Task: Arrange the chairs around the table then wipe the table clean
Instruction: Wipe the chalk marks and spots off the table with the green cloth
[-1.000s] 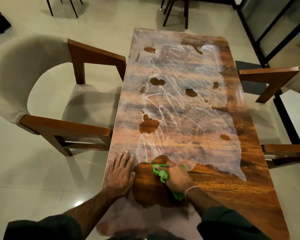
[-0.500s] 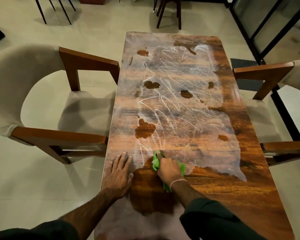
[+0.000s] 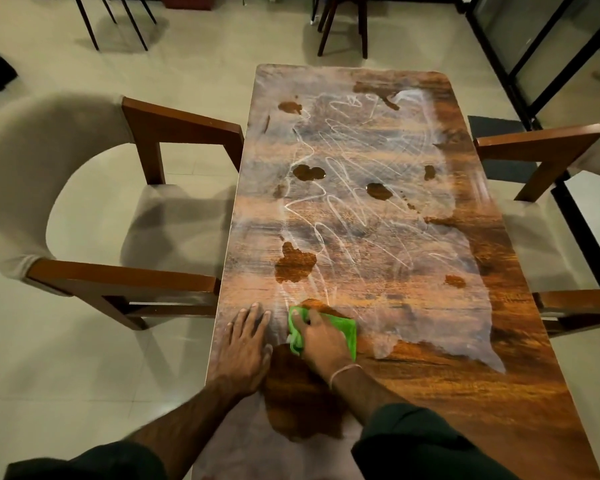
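Observation:
A long wooden table [image 3: 520, 386] runs away from me, most of its top covered by a whitish dusty film with scribbled streaks and dark bare patches. My right hand [image 3: 321, 342] presses a bunched green cloth [image 3: 343, 329] onto the near part of the top, its fingers curled over the cloth. Flat on the table's near left edge rests my left hand [image 3: 246, 344], fingers straight. A cushioned wooden armchair [image 3: 84, 209] stands at the table's left side, and another chair [image 3: 551, 216] stands at its right side.
Beyond the table's far end stands a wooden stool or chair [image 3: 343, 22]. Thin black chair legs [image 3: 115, 19] show at the back left. A dark-framed glass partition [image 3: 541, 46] runs along the right. The floor is pale tile.
My right hand has slid the green cloth forward and a little left over the dusty film, widening the dark wiped patch near me. My left hand has stayed flat on the table.

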